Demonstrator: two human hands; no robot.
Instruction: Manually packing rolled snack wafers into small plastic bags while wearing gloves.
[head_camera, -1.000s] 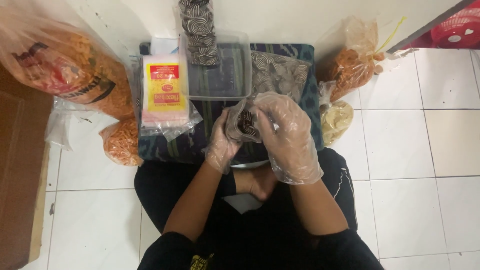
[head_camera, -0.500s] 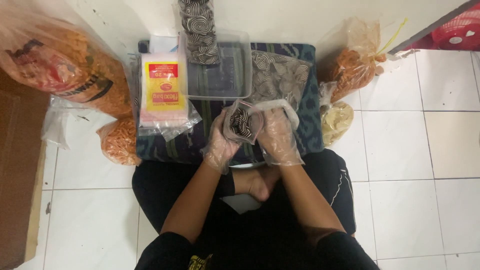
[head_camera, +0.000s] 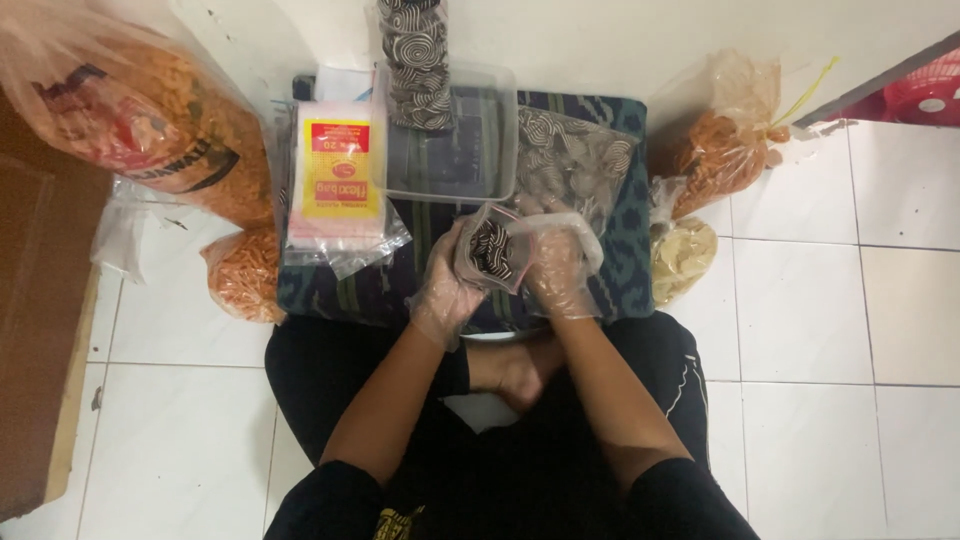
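White tiled floor (head_camera: 830, 330) carried everything. Dark patterned cloth (head_camera: 630, 215) lay spread on tiles. On cloth: clear plastic tub (head_camera: 450, 150), pack of flat bags with red-yellow label (head_camera: 335, 185), clear bag of spiral-striped snacks (head_camera: 570, 160). On tiles, left: two bags of orange snacks (head_camera: 150, 130) (head_camera: 245, 275); right: orange snack bag (head_camera: 720, 150), pale cracker bag (head_camera: 682, 258).

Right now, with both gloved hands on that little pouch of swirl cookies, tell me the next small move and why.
Probably press the pouch's top edge closed. The small pouch is held upright between the left hand and right hand, it already looks well filled with swirl cookies, and its mouth seems open at the top. The clear tub behind it offers a place to set it afterwards.
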